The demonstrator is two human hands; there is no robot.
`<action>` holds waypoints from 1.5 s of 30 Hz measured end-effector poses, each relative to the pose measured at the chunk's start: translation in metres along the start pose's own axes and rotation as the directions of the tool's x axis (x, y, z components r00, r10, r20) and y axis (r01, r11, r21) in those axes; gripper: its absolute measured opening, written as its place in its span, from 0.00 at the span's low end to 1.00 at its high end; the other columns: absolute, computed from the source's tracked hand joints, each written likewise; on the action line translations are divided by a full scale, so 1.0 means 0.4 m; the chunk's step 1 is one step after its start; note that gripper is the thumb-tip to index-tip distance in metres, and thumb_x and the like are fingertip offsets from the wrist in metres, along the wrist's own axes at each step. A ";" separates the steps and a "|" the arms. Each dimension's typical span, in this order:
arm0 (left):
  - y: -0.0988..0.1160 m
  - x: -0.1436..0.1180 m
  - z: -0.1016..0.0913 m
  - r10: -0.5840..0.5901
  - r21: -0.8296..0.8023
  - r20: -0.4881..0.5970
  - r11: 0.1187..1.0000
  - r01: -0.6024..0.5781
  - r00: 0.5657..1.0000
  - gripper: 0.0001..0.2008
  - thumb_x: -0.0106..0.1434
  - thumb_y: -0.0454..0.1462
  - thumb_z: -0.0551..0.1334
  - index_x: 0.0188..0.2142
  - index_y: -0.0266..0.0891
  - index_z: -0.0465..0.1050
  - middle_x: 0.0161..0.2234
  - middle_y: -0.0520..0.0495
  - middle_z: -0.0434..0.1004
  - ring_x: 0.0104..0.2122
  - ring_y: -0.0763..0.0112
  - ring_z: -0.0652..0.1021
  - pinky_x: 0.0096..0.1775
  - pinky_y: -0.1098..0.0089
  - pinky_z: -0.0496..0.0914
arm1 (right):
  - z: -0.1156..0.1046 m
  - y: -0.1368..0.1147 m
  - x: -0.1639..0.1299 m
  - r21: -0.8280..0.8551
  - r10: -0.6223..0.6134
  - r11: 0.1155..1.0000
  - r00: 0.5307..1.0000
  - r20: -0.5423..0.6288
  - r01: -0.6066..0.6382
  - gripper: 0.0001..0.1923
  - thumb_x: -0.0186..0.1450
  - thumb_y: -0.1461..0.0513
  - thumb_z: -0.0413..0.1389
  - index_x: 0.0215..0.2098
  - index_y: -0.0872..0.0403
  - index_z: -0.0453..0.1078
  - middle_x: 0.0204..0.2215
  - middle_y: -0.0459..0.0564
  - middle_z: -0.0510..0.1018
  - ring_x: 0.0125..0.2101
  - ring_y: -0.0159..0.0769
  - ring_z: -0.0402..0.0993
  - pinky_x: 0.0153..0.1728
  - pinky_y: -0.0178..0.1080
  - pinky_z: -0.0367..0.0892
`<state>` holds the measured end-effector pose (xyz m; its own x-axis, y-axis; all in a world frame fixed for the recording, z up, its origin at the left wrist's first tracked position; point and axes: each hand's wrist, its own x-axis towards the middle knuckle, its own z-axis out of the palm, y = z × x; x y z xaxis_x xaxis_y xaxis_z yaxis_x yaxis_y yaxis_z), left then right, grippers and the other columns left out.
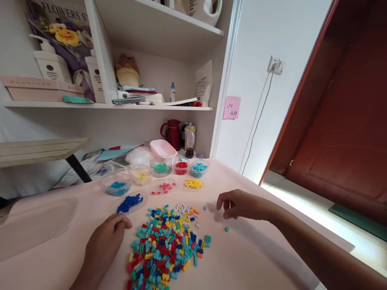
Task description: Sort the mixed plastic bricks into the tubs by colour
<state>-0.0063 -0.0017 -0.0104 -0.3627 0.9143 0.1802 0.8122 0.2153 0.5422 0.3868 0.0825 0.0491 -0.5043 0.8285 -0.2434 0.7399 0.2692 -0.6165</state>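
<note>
Right hand (237,204) is def the nearer one for me: grip's half-curled, fingertips a bit apart, nothing visible in it, with one teal brick (227,228) on the pink tabletop (236,262) just on the near side and another teal piece (204,208) off left, toward the pile (165,250). Both look too small to read a long axis. Left hand (105,239) is loosely curled across the pile, can't tell if it's pinching anything.
</note>
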 end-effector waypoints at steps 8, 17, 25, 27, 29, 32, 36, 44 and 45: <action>0.012 0.002 -0.006 -0.048 0.039 0.010 0.998 0.048 0.999 0.12 0.55 0.34 0.54 0.24 0.47 0.75 0.32 0.57 0.81 0.34 0.67 0.78 0.31 0.75 0.66 | 0.072 0.028 -0.042 -0.141 -0.025 0.990 0.998 -0.054 0.017 0.08 0.50 0.67 0.58 0.29 0.50 0.72 0.27 0.42 0.77 0.27 0.32 0.69 0.25 0.32 0.59; 0.022 -0.003 -0.015 -0.037 0.036 0.010 0.999 0.037 0.999 0.13 0.57 0.34 0.53 0.23 0.46 0.74 0.30 0.57 0.80 0.33 0.67 0.78 0.31 0.75 0.66 | 0.093 0.028 0.090 -0.025 -0.016 1.000 0.940 -0.341 0.008 0.05 0.56 0.64 0.56 0.31 0.53 0.71 0.30 0.46 0.77 0.28 0.32 0.69 0.28 0.33 0.62; 0.010 -0.004 -0.004 -0.037 0.008 0.011 0.999 0.037 0.999 0.12 0.57 0.35 0.53 0.24 0.46 0.74 0.33 0.57 0.80 0.35 0.68 0.78 0.32 0.75 0.66 | 0.105 0.008 0.120 -0.104 -0.131 0.989 0.946 -0.296 0.104 0.04 0.56 0.65 0.56 0.30 0.52 0.72 0.30 0.45 0.77 0.30 0.33 0.70 0.30 0.33 0.63; 0.008 -0.002 -0.001 -0.054 0.006 0.022 0.999 0.054 0.998 0.12 0.57 0.35 0.52 0.24 0.46 0.74 0.33 0.57 0.80 0.36 0.68 0.78 0.32 0.75 0.65 | 0.105 0.008 0.122 -0.130 -0.152 0.984 0.946 -0.285 0.119 0.05 0.55 0.65 0.56 0.30 0.52 0.73 0.32 0.45 0.77 0.30 0.33 0.70 0.31 0.33 0.63; 0.007 -0.001 0.002 -0.064 0.004 0.038 0.998 0.064 0.997 0.12 0.57 0.35 0.52 0.24 0.46 0.73 0.34 0.57 0.80 0.36 0.68 0.77 0.33 0.75 0.65 | 0.103 0.007 0.127 -0.156 -0.167 0.979 0.947 -0.275 0.128 0.06 0.54 0.66 0.57 0.30 0.51 0.73 0.33 0.45 0.77 0.30 0.33 0.70 0.32 0.34 0.63; 0.005 0.000 0.003 -0.066 0.000 0.053 0.998 0.067 0.996 0.13 0.57 0.35 0.51 0.24 0.46 0.73 0.34 0.58 0.80 0.38 0.68 0.77 0.35 0.75 0.65 | 0.100 0.006 0.136 -0.183 -0.182 0.974 0.948 -0.260 0.136 0.07 0.53 0.67 0.57 0.30 0.51 0.75 0.33 0.46 0.77 0.31 0.34 0.71 0.32 0.35 0.64; 0.005 -0.001 0.003 -0.066 0.001 0.053 0.998 0.066 0.996 0.13 0.58 0.36 0.51 0.25 0.46 0.73 0.35 0.58 0.79 0.39 0.68 0.77 0.35 0.74 0.64 | 0.101 0.012 0.136 -0.187 -0.200 0.970 0.946 -0.257 0.154 0.11 0.54 0.67 0.57 0.33 0.49 0.76 0.37 0.47 0.78 0.33 0.35 0.72 0.34 0.35 0.65; 0.000 0.000 0.007 -0.078 0.001 0.050 0.997 0.078 0.996 0.12 0.57 0.36 0.52 0.25 0.47 0.73 0.34 0.58 0.79 0.37 0.68 0.77 0.34 0.74 0.64 | 0.114 0.017 0.126 -0.198 -0.213 0.967 0.935 -0.285 0.160 0.10 0.55 0.68 0.55 0.32 0.50 0.75 0.37 0.47 0.76 0.32 0.34 0.72 0.33 0.36 0.64; 0.000 0.000 0.008 -0.074 0.001 0.055 0.997 0.074 0.996 0.12 0.57 0.36 0.51 0.25 0.47 0.73 0.34 0.58 0.79 0.37 0.68 0.76 0.34 0.74 0.64 | 0.115 0.015 0.126 -0.192 -0.207 0.969 0.936 -0.285 0.156 0.10 0.55 0.67 0.55 0.32 0.50 0.75 0.37 0.48 0.76 0.32 0.34 0.71 0.33 0.36 0.64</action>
<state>-0.0048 -0.0006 -0.0130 -0.3965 0.9132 0.0945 0.7835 0.2829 0.5533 0.3453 0.1035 -0.0013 -0.4981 0.8597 0.1131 0.7238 0.4841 -0.4917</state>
